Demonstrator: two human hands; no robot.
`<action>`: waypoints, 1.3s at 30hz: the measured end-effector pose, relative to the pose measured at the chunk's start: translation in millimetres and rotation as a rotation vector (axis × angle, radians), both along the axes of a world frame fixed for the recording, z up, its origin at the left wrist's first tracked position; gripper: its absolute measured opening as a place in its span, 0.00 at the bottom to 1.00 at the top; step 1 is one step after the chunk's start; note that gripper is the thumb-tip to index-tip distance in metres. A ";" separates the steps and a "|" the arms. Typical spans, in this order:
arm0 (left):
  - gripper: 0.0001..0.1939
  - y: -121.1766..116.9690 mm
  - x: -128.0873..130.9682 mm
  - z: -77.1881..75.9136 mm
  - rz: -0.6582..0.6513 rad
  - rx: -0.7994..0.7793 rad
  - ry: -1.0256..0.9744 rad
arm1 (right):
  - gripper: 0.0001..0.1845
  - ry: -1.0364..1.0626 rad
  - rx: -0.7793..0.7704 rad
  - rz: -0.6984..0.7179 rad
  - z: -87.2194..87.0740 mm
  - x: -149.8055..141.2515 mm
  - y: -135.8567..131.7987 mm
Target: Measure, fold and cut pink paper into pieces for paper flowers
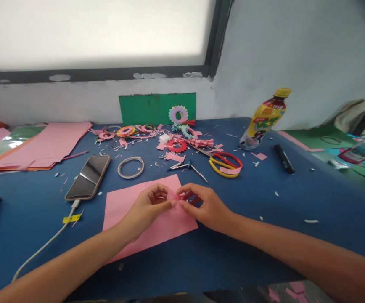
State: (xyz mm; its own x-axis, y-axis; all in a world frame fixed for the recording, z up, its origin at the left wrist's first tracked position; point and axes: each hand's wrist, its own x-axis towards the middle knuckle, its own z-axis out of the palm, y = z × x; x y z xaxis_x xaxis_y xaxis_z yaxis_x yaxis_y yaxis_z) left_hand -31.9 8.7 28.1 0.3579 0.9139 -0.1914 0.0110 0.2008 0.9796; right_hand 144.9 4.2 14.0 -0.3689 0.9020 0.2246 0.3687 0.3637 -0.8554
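Note:
Between both hands is a small folded piece of pink paper, with a redder part near the fingertips. My left hand is closed, thumb and fingers pinching its left side. From the other side my right hand pinches it too, its fingertips almost meeting the left ones. The fingers partly cover the piece, so its full shape is hidden. Below the hands a pink paper sheet lies flat on the blue table. Just beyond it are a roll of tape, a drawing compass and scissors with red and yellow handles.
A phone with a white cable lies left. Pink sheets are stacked behind it. Paper scraps and ring-shaped cut-outs lie before a green board. A drink bottle and a black marker are on the right.

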 end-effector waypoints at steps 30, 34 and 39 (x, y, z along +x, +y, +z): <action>0.08 8.6 -2.4 -5.5 -0.100 0.558 0.967 | 0.12 -0.314 0.184 0.027 -14.3 3.4 16.8; 0.07 11.3 -2.0 -7.1 -0.122 0.585 0.992 | 0.12 -0.308 0.139 0.011 -11.6 2.4 15.1; 0.08 18.3 -7.1 -8.7 -0.173 0.585 0.904 | 0.04 -0.437 0.157 -0.011 -7.4 4.1 16.0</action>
State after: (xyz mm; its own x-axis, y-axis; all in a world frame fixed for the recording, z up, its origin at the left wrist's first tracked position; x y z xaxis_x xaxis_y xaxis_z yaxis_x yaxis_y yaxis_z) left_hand -39.0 27.0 19.3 0.4358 0.9000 -0.0005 0.7587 -0.3671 0.5382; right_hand 149.0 20.1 6.6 -0.4500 0.8738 0.1845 0.6870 0.4707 -0.5535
